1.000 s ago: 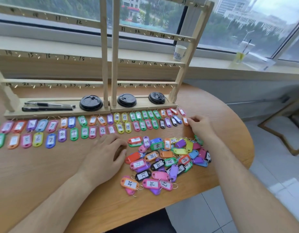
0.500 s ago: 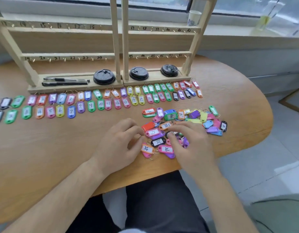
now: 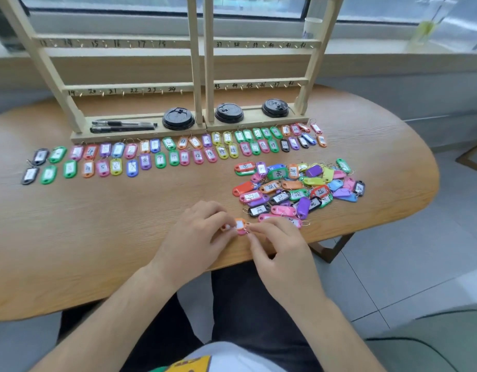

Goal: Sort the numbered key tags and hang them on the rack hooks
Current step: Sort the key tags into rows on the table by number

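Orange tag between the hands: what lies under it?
A pink tag peeks out below the orange tag. Most of it, and any number, is hidden by the orange tag itself.

The wooden rack stands on the table; three black lids and some black pens lie on the rack's base; just in front of that base, two rows of sorted tags run along its width and past its left end; farther in front of the rack's right half lies a loose pile of tags; well in front of the rack's middle posts the left hand and right hand meet, the left pinching an orange tag by its body, the right's fingertips pinching at its metal ring.
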